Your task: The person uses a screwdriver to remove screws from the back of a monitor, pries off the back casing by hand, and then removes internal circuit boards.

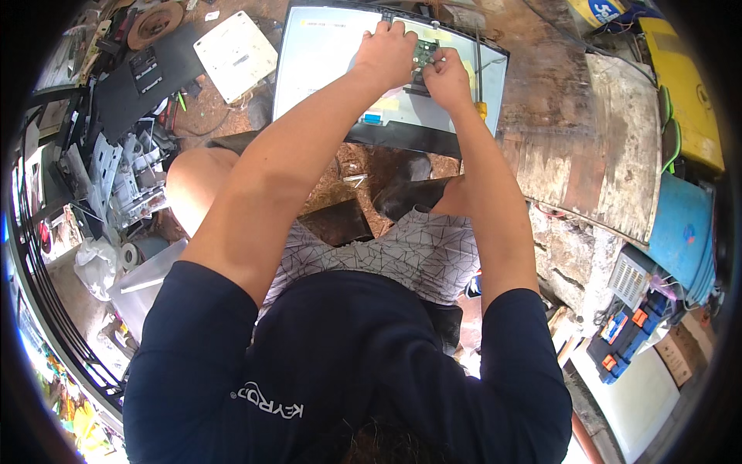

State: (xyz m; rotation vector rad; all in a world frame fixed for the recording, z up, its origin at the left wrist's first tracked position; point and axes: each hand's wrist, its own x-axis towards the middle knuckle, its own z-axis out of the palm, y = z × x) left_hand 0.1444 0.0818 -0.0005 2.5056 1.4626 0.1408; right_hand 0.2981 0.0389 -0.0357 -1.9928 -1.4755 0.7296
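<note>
A small green circuit board (424, 54) sits over the pale back of a flat screen panel (317, 58), which lies in front of my knees. My left hand (386, 56) rests at the board's left side with its fingers curled over the edge. At the board's right side my right hand (450, 77) is closed in a pinch; what is between thumb and finger is too small to make out. Just right of that hand a screwdriver with a yellow handle (481, 109) lies along the panel. A blue tab (372, 119) shows near the panel's lower edge.
Worn wooden boards (572, 147) spread on the right, beside a yellow case (680, 93) and a blue bin (680, 232). To the left lie a white square panel (236, 57), a black sheet (147, 85) and scrap metal parts (127, 170). A black metal rack (39, 255) borders the far left.
</note>
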